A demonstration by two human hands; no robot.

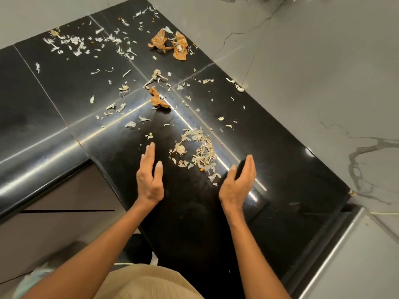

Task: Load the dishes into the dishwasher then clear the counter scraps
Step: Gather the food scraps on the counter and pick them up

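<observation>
No dishes or dishwasher show here, so that part looks finished or out of view; the scrap clearing seems barely begun. The left hand (150, 175) and right hand (238, 183), fingers straight and holding nothing, flank a small heap of garlic skins (200, 151) on the black desk (280, 147). Loose peels stay scattered toward twelve o'clock, with brown onion skins (170, 44) farthest off.

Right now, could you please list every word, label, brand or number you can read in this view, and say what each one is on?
None: no readable text appears on the black counter, the peel scraps, the marbled wall, or either the left hand or the right hand.
</observation>
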